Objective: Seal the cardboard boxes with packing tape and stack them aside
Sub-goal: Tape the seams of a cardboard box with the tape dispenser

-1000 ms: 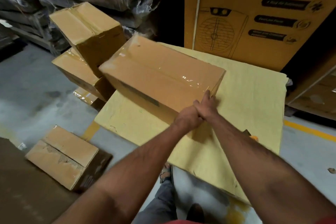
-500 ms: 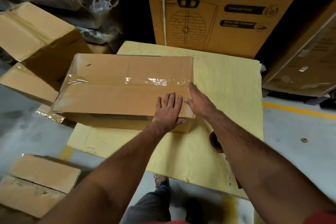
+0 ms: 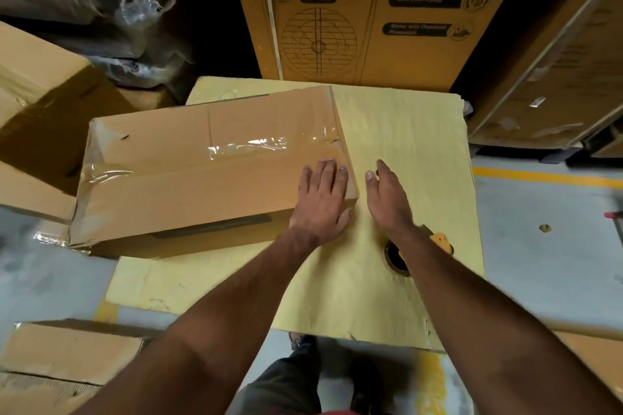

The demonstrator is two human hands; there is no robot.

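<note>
Left hand [image 3: 322, 202] flat on box [image 3: 202, 175]; yellow sheet [image 3: 404, 131]

A yellow sheet-covered table [image 3: 404, 131] bears the taped cardboard box [image 3: 202, 178] and a tape roll [image 3: 396, 259] (partly hidden by a forearm).

arms: bare to above the elbow, no sleeves in view | top [image 3: 332, 412]: red strip at bottom edge | trousers [image 3: 283, 384]: dark grey | footwear [image 3: 298, 340]: open sandal
</note>
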